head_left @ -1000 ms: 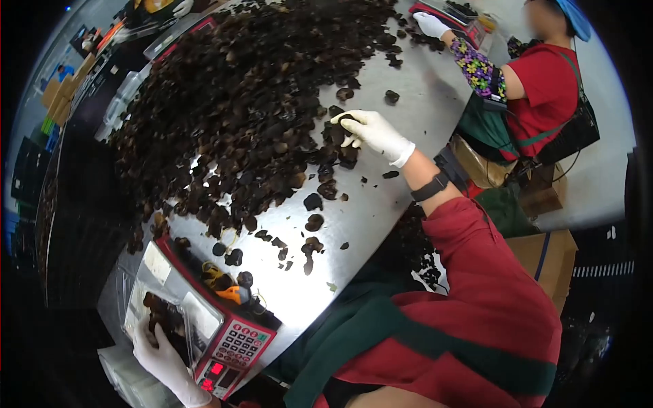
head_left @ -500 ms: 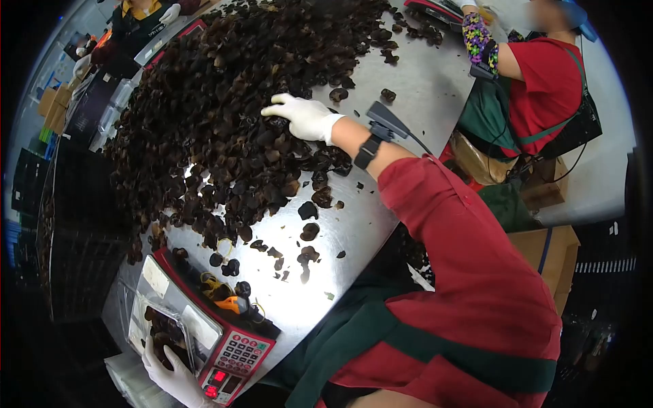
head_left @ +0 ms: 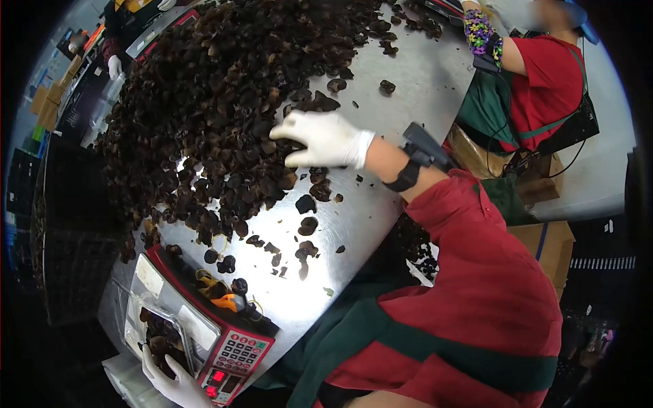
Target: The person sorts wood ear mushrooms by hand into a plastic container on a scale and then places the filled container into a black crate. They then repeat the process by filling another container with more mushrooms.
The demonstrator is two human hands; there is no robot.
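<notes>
Bench: brushed steel bench (head_left: 401,81), shiny and glare-streaked, is seen carrying everything.
Heap: dried black fungus (head_left: 224,88), dark, crinkled and curled, is piled across the upper left of the bench; loose pieces are scattered along its near edge.
Right hand (head_left: 326,139): sheathed in a white, smooth glove, laid on the near edge of the heap; the fingers (head_left: 289,126) are curled narrowly into the crinkled pieces, and whether any piece is gripped cannot be told.
Left hand (head_left: 173,381): white-gloved, at the lower left, with fingers spread against a clear plastic bag (head_left: 160,333) that is partly filled with the same dark pieces.
Scale: red-cased weighing scale (head_left: 235,350) with a keypad of pale buttons is set just beside the bag.
Cutter: small orange-handled tool (head_left: 228,299) is lying behind the scale.
Co-worker: a person in a red shirt (head_left: 551,81) with a flowered sleeve is seated at the far right.
</notes>
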